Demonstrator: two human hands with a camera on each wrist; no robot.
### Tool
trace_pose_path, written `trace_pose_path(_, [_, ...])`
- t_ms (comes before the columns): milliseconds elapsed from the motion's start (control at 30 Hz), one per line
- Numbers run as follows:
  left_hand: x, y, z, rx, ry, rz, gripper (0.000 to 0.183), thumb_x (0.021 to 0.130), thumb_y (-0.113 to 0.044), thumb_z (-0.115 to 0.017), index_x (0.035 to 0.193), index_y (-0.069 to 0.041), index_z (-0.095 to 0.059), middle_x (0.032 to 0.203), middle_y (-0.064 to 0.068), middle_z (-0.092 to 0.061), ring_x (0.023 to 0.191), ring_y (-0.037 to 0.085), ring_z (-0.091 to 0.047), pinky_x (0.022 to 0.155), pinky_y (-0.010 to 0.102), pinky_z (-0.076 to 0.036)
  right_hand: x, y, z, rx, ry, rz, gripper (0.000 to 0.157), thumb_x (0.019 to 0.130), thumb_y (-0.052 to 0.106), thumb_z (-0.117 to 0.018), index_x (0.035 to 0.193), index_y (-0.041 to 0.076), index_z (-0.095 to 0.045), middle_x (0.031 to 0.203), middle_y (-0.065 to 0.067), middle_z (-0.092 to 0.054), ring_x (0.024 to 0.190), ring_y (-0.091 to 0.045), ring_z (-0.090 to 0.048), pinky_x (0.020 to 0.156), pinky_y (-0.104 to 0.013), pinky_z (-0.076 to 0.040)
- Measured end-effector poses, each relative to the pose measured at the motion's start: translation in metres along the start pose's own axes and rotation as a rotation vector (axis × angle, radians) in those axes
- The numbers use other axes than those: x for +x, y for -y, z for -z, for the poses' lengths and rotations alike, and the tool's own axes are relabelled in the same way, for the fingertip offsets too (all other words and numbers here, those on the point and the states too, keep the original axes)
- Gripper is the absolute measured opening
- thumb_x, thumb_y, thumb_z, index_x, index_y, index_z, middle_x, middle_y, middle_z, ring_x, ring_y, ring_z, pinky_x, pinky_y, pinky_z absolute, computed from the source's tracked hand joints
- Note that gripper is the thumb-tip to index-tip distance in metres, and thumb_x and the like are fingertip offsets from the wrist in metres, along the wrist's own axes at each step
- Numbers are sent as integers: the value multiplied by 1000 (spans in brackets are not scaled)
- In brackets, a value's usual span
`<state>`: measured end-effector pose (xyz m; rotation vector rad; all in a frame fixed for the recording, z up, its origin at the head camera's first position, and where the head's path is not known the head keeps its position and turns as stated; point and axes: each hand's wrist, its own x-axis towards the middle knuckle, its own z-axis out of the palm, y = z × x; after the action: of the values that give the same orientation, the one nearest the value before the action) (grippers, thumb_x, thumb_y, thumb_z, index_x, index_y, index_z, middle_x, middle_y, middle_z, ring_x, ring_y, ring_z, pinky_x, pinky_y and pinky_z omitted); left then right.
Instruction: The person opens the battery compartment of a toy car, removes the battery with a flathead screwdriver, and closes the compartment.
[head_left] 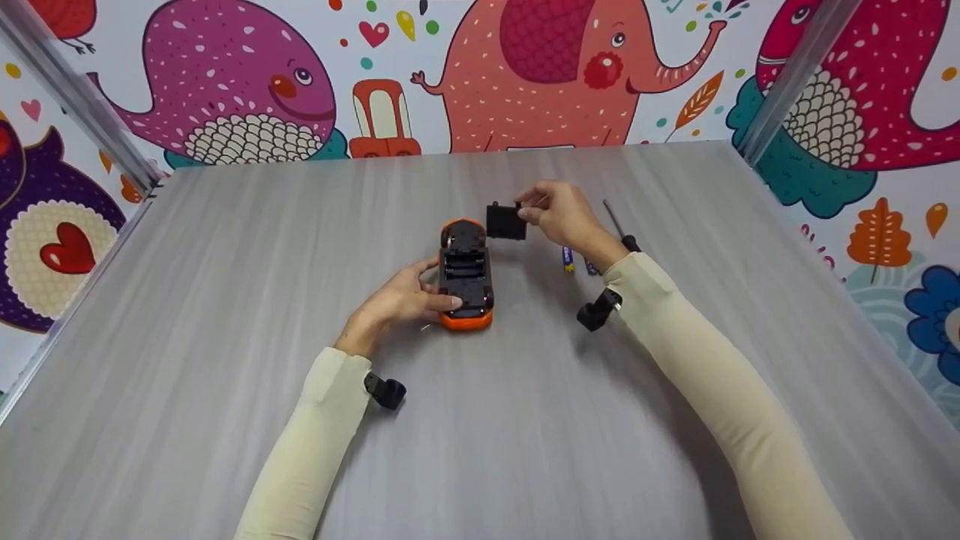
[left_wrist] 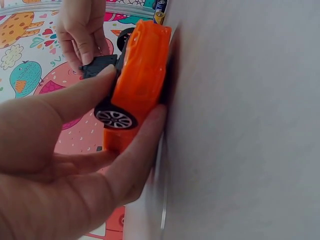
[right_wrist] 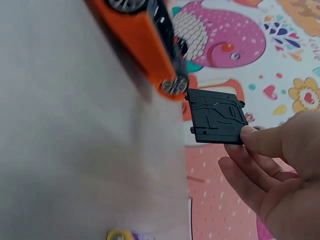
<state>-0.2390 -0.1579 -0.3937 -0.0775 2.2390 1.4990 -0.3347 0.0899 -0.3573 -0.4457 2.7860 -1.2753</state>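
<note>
An orange toy car (head_left: 466,322) lies upside down on the table, its black underside up and its battery compartment (head_left: 464,265) uncovered. My left hand (head_left: 400,297) grips the car from the left, thumb on the underside and fingers along the side; in the left wrist view the orange body (left_wrist: 142,70) and a wheel show between thumb and fingers. Beyond the car's far right end, my right hand (head_left: 559,214) pinches a black battery cover (right_wrist: 217,117) by one edge between thumb and fingers. The cover is held apart from the compartment.
Near the right wrist lie a blue and yellow battery (head_left: 568,260) and another, partly hidden by the arm. A screwdriver (head_left: 619,226) lies behind the right forearm. Close to the left hand is a small thin metal piece (head_left: 426,326). A printed wall (head_left: 540,75) borders the table (head_left: 225,300).
</note>
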Motion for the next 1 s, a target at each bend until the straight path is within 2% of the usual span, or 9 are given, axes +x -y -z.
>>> trace_pose_path(167, [1, 1, 0, -8, 3, 2, 91, 88, -7, -75, 161, -11, -20, 115, 14, -56, 92, 18, -63, 82, 29, -60, -7, 13, -8, 117, 17, 12, 24, 96, 7, -66, 119, 6, -71, 112, -13, -69, 98, -23, -69, 92, -41, -58])
trace_pose_path(333, [0, 2, 0, -21, 14, -9, 90, 89, -7, -75, 161, -11, -19, 118, 16, -58, 93, 19, -64, 82, 30, -60, -12, 22, -18, 183, 70, 59, 24, 95, 5, -67, 118, 4, -71, 111, -16, -70, 96, -23, -70, 92, -41, -59])
trace_pose_path(567, [-1, 0, -1, -48, 18, 9, 91, 89, -6, -74, 161, -12, -19, 117, 16, -57, 91, 18, -64, 78, 27, -59, -16, 26, -28, 189, 119, 112, 23, 94, 3, -67, 116, 1, -71, 107, -18, -70, 93, -23, -70, 90, -44, -59])
trace_pose_path(700, [0, -1, -1, -36, 16, 23, 90, 89, -9, -75, 161, -13, -20, 121, 16, -56, 93, 18, -63, 81, 28, -59, -17, 26, -33, 186, 136, 103, 22, 93, 4, -68, 115, 2, -72, 107, -17, -69, 93, -25, -71, 91, -50, -58])
trace_pose_path(833, [1, -1, 0, -35, 18, 33, 90, 90, -10, -75, 161, -14, -19, 125, 17, -55, 95, 19, -63, 85, 30, -59, -18, 25, -37, 170, 152, 95, 21, 94, 5, -68, 115, 3, -72, 109, -17, -69, 97, -27, -71, 91, -49, -58])
trace_pose_path(1000, [0, 0, 0, -34, 15, 37, 91, 89, -10, -75, 161, -14, -19, 122, 15, -54, 94, 18, -63, 83, 29, -59, -18, 23, -42, 163, 166, 61, 22, 95, 5, -67, 116, 5, -72, 115, -15, -69, 100, -27, -71, 92, -46, -59])
